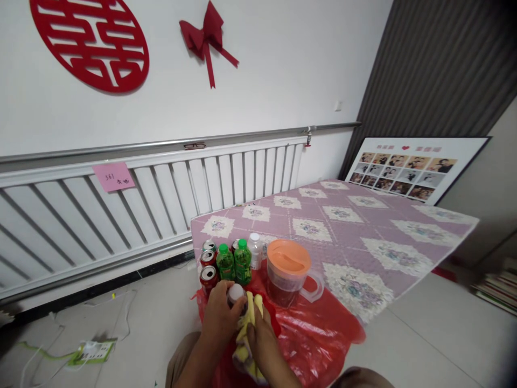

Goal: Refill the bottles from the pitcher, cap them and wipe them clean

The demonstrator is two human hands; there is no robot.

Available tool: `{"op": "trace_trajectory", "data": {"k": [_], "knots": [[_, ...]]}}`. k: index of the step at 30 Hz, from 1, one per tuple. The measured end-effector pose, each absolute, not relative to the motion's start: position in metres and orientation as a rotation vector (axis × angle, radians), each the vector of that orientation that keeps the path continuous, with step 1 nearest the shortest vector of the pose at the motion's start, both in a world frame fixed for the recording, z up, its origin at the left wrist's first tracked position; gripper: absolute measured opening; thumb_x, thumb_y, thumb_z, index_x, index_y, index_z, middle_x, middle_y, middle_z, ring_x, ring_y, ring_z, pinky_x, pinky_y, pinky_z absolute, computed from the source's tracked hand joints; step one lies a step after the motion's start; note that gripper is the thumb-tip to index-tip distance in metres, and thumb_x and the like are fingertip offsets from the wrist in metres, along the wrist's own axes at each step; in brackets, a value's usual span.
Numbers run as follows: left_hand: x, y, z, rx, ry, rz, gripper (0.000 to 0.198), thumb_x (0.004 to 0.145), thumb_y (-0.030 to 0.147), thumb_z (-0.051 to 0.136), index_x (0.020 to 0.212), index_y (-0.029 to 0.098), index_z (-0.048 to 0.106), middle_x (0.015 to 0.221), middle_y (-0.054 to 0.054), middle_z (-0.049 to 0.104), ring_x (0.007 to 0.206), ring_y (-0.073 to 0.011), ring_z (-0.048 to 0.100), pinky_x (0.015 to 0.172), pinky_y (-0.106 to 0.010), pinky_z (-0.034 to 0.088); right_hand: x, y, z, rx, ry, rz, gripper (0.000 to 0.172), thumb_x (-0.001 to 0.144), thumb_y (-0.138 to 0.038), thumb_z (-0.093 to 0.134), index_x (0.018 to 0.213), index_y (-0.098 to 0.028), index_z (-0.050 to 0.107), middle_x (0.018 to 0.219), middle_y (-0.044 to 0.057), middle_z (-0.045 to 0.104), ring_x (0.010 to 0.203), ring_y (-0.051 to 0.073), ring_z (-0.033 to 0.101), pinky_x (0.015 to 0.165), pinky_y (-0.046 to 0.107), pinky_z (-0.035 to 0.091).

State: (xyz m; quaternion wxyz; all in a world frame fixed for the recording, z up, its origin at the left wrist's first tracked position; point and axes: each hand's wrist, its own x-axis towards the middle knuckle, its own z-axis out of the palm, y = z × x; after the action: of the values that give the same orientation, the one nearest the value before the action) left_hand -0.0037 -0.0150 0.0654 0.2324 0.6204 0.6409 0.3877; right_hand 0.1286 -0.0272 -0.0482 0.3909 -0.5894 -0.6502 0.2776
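My left hand (pixel 220 312) is closed around a bottle with a whitish cap (pixel 236 292); most of its body is hidden by my fingers. Against that bottle, my right hand (pixel 262 330) grips a yellow cloth (pixel 247 337), which bunches up and hangs toward me. Just beyond my hands stand two green bottles (pixel 225 261) with green caps, and a clear bottle (pixel 254 250) with a white cap. Several opened drink cans (pixel 208 276) line up to their left. A clear pitcher with an orange lid (pixel 288 257) is upright to the right, dark contents showing low inside.
A red plastic bag (pixel 311 339) lies spread under these things on the purple flowered tablecloth (pixel 307 213). Behind the table runs a white radiator (pixel 161 199). A power strip (pixel 92 353) with cables lies on the floor at left. A framed photo board (pixel 407 167) leans at far right.
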Motion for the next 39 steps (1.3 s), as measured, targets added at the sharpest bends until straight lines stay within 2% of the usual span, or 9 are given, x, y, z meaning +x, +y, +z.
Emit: {"op": "trace_trajectory", "data": {"k": [4,7,9,13,18,21,31,35,39], "knots": [[-0.011,-0.01,0.066,1.653,1.637,1.058,0.035,0.076,0.029,0.065,0.108,0.017,0.06,0.111,-0.012,0.068,0.105,-0.0296,0.063,0.095,-0.046,0.047,0.133,-0.027,-0.061,-1.521,-1.643,0.731,0.065,0.083,-0.013,0.044,0.147,-0.013,0.044,0.154,0.016,0.039,0.143,0.028,0.037,0.117,0.042,0.032],[-0.021,-0.006,0.068,1.636,1.435,1.049,0.053,0.078,0.025,0.061,0.129,0.016,0.053,0.127,-0.012,0.065,0.112,-0.0246,0.064,0.098,-0.038,0.05,0.133,-0.026,-0.062,-1.509,-1.635,0.73,0.064,0.084,-0.014,0.043,0.148,-0.012,0.043,0.155,0.016,0.038,0.144,0.027,0.034,0.117,0.041,0.032],[-0.029,-0.004,0.07,1.665,1.299,0.996,0.056,0.08,0.023,0.058,0.135,0.019,0.051,0.135,-0.01,0.062,0.119,-0.0225,0.061,0.102,-0.036,0.048,0.132,-0.027,-0.059,-1.498,-1.616,0.71,0.063,0.086,-0.015,0.041,0.149,-0.012,0.04,0.156,0.016,0.035,0.146,0.026,0.031,0.118,0.043,0.03],[-0.038,-0.004,0.069,1.752,1.256,0.928,0.047,0.083,0.023,0.056,0.129,0.021,0.06,0.137,-0.008,0.062,0.128,-0.0238,0.055,0.112,-0.041,0.04,0.129,-0.031,-0.038,-1.415,-1.588,0.613,0.058,0.094,-0.02,0.036,0.152,-0.018,0.035,0.159,0.013,0.03,0.148,0.025,0.025,0.119,0.047,0.027],[-0.029,-0.008,0.064,1.699,1.319,1.025,0.045,0.079,0.019,0.055,0.124,0.021,0.061,0.129,-0.008,0.065,0.117,-0.0232,0.061,0.102,-0.038,0.048,0.123,-0.037,0.004,-1.32,-1.635,0.534,0.054,0.098,-0.025,0.038,0.151,-0.029,0.036,0.164,0.007,0.016,0.15,0.026,0.02,0.118,0.047,0.029],[-0.018,-0.013,0.065,1.695,1.43,1.079,0.042,0.079,0.02,0.056,0.12,0.02,0.062,0.122,-0.009,0.067,0.11,-0.0239,0.063,0.096,-0.039,0.049,0.121,-0.036,0.009,-1.326,-1.645,0.513,0.054,0.097,-0.022,0.037,0.15,-0.031,0.039,0.165,0.004,0.012,0.149,0.028,0.021,0.118,0.047,0.029],[-0.01,-0.015,0.064,1.713,1.692,1.077,0.032,0.079,0.029,0.061,0.109,0.018,0.062,0.111,-0.01,0.068,0.105,-0.0276,0.062,0.094,-0.042,0.046,0.129,-0.028,-0.057,-1.45,-1.593,0.731,0.061,0.086,-0.013,0.043,0.146,-0.018,0.046,0.152,0.014,0.043,0.142,0.028,0.038,0.115,0.047,0.034],[-0.009,-0.015,0.063,1.724,1.717,1.068,0.031,0.079,0.03,0.061,0.109,0.019,0.061,0.11,-0.01,0.068,0.105,-0.0277,0.061,0.092,-0.041,0.046,0.127,-0.03,-0.039,-1.398,-1.583,0.681,0.057,0.091,-0.017,0.04,0.148,-0.022,0.043,0.156,0.01,0.037,0.146,0.024,0.031,0.117,0.044,0.031],[-0.007,-0.014,0.065,1.727,1.735,1.055,0.032,0.079,0.028,0.061,0.109,0.019,0.059,0.111,-0.01,0.067,0.104,-0.027,0.06,0.092,-0.04,0.046,0.125,-0.033,-0.004,-1.347,-1.606,0.547,0.055,0.094,-0.022,0.041,0.15,-0.026,0.04,0.161,0.008,0.027,0.148,0.026,0.026,0.118,0.046,0.03]]}}
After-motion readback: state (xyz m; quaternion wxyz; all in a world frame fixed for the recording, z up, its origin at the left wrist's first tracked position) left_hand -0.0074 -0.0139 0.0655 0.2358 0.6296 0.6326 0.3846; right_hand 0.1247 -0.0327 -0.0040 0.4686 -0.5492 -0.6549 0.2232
